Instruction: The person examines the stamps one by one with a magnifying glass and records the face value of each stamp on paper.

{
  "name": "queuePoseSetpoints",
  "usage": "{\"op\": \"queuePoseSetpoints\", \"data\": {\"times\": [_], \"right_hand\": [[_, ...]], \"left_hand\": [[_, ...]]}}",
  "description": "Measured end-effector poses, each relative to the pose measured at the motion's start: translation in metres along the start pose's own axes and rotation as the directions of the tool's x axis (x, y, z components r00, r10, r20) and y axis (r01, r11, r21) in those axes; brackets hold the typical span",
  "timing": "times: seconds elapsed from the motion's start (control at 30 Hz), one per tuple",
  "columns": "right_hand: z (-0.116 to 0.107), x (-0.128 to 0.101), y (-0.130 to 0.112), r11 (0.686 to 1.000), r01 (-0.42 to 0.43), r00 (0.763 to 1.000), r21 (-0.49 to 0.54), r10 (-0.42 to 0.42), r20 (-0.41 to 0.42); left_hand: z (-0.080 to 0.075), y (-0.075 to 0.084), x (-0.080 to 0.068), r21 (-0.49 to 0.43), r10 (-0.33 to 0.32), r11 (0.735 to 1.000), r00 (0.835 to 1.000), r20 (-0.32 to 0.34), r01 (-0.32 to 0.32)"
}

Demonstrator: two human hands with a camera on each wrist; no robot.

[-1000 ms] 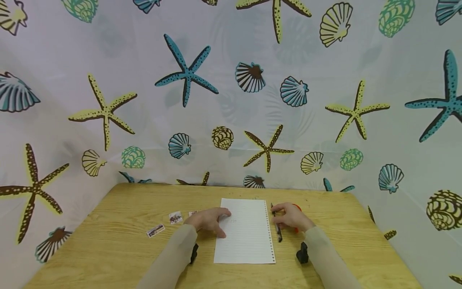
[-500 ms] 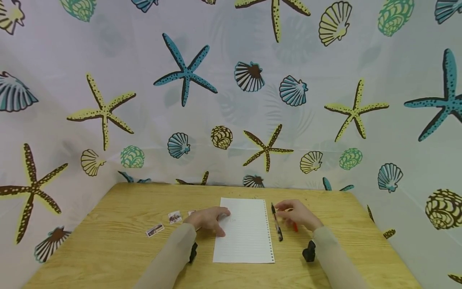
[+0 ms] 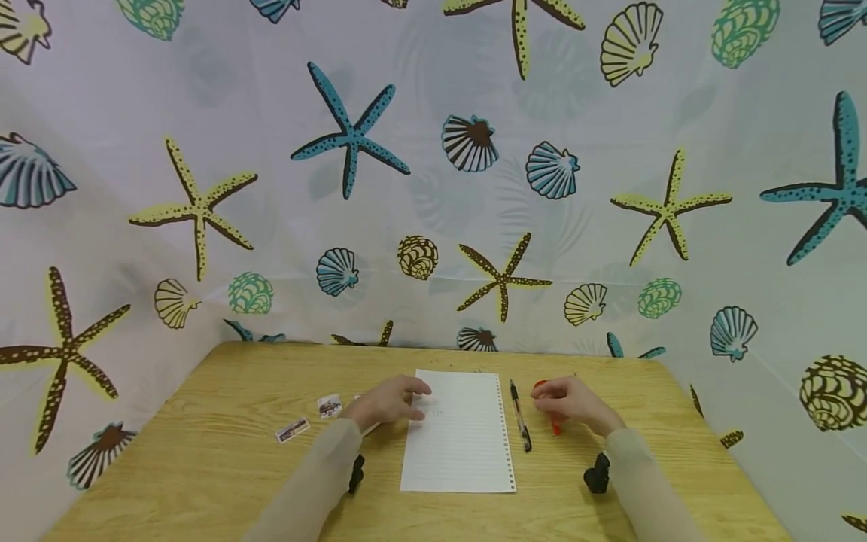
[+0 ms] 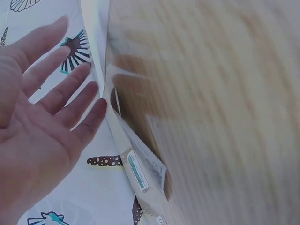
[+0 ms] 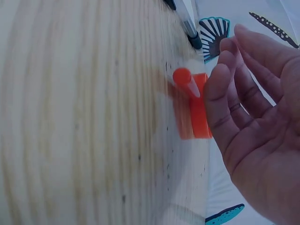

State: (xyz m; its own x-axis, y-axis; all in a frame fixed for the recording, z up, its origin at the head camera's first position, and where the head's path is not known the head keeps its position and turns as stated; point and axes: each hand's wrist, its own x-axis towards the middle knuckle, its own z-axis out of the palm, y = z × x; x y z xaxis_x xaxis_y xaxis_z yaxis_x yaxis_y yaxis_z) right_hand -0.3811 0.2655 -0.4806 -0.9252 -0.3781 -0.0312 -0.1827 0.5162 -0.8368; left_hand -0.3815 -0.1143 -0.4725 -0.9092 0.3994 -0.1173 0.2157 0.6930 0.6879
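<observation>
On the bench (image 3: 203,467), the left hand (image 3: 384,403) is lying at the paper's (image 3: 460,436) 9 o'clock edge, fingers apart. The right hand (image 3: 572,400) is hovering over the orange thing (image 3: 554,423), fingers loose, holding nothing.

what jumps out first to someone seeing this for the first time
The starfish-and-shell curtain behind the wooden table dominates. At the table's middle lies a white lined sheet; the left hand rests at its left edge. Right of the sheet lies a black pen, and the right hand hovers at an orange object.

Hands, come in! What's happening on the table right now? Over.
Left hand open, resting on the paper. Right hand open over the orange thing. Black pen lies between, untouched. Nothing blocking.
</observation>
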Motion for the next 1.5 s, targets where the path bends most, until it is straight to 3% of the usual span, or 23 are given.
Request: {"op": "queuePoseSetpoints", "data": {"times": [0.2,0.53,0.97,1.23,1.5], "right_hand": [[-0.007,-0.007,0.007,1.0,-0.001,1.0,-0.006,0.001,0.014],[-0.016,-0.011,0.02,1.0,0.003,0.999,-0.011,-0.003,0.052],[-0.015,-0.007,0.022,0.997,0.024,0.995,-0.067,-0.017,0.1],[-0.011,-0.006,0.02,0.996,-0.004,0.998,-0.089,0.009,0.056],[-0.005,-0.005,0.022,0.994,-0.031,0.999,-0.106,0.033,0.014]], "left_hand": [[-0.003,-0.002,0.001,-0.046,-0.005,0.999,0.995,-0.097,0.0],[-0.013,-0.01,-0.004,-0.106,0.093,0.987,0.974,-0.206,-0.117],[-0.026,-0.021,-0.01,-0.151,0.114,0.977,0.966,-0.232,-0.151],[-0.029,-0.029,-0.013,-0.217,0.097,0.964,0.96,-0.264,-0.157],[-0.031,-0.035,-0.015,-0.177,0.071,0.977,0.961,-0.265,-0.121]]}}
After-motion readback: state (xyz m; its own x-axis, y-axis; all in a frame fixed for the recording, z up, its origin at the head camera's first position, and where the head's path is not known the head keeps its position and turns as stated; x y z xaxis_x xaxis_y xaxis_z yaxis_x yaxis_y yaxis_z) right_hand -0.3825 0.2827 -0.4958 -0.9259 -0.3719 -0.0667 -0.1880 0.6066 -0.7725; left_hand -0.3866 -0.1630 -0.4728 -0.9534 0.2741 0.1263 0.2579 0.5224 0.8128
